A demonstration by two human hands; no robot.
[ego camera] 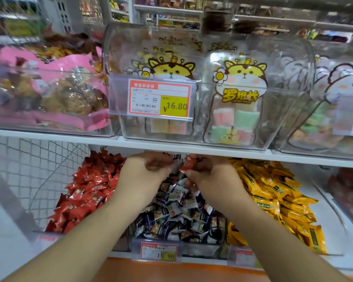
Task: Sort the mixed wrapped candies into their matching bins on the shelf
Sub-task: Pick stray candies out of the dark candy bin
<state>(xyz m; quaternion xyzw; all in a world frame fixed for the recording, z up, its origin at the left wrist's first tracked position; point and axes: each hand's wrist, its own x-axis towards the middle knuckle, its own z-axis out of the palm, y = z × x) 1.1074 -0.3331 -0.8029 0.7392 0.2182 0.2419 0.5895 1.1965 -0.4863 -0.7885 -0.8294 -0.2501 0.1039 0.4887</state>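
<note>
Nearest us, our two bare forearms reach up from the bottom edge toward the lower shelf, above an orange strip [171, 271] along the shelf's front. Our left hand [145, 171] and right hand [208, 171] meet over the back of the middle clear plastic bin [194, 250], which is heaped with dark navy and white wrapped candies [177, 210]. A red wrapped candy [189, 164] sits between our hands, pinched in the right hand's fingertips [192, 176]; the left hand's fingers are curled narrow just beside it, and we cannot tell whether they touch it, for that spot is blurred.

To the left lies a pile of red wrapped candies [88, 192], to the right a pile of yellow wrapped candies [273, 200]. A price tag [159, 252] stands at the middle bin's front edge.

The white shelf board [69, 137] overhead leaves only a low gap above our hands. On it rest clear tubs [283, 98] with yellow cartoon cat packets [240, 88], a red and yellow price label [159, 99] reading 16.80, and pink bags of snacks [49, 94] at the left. A white wire mesh panel [39, 169] closes the lower shelf's left end.
</note>
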